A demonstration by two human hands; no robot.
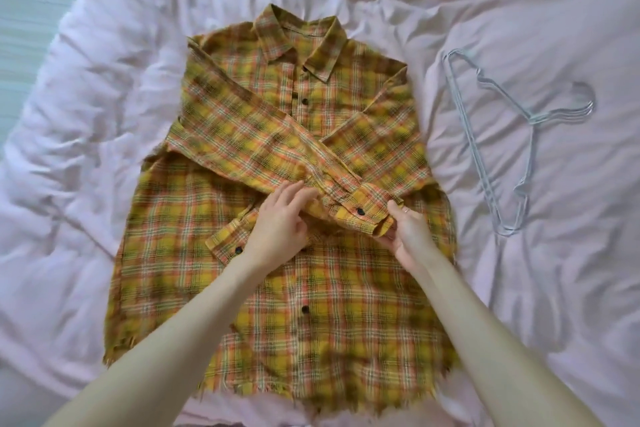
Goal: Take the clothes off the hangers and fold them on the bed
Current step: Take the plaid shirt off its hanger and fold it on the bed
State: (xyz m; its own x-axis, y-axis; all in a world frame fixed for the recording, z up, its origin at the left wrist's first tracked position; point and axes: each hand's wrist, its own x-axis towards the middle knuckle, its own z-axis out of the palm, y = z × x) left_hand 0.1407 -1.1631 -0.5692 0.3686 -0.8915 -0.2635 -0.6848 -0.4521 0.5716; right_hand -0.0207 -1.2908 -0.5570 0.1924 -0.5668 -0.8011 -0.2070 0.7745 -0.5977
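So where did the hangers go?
The hangers lie on the pink bed cover, on the person's right, beside the plaid shirt.

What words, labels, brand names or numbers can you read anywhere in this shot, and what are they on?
None can be read.
Plaid shirt: no tag, logo or print shows; the inside of the collar carries no visible label.
Wire hangers: bare metal, no marking.
Pink bedding: plain, no lettering.
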